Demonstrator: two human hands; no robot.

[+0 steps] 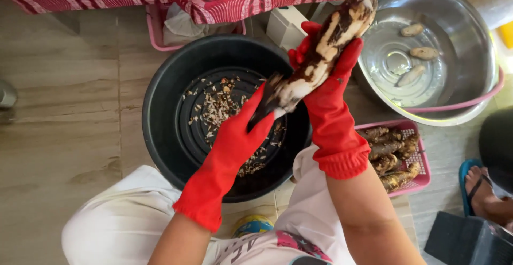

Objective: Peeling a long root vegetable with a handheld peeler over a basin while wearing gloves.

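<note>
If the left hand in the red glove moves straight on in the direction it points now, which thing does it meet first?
The left hand points up and to the right, with its grip at the lower end of the half-peeled root. It is already at that root, so it would press into it first. Beyond lies the right hand; depth is unclear.

Both hands wear bright red rubber gloves, left hand (235, 136) and right hand (331, 99), each ending in a ribbed knit cuff at the wrist. Forearms are bare. White trousers (123, 222) and a white printed shirt (267, 246) sit below the cuffs.
</note>
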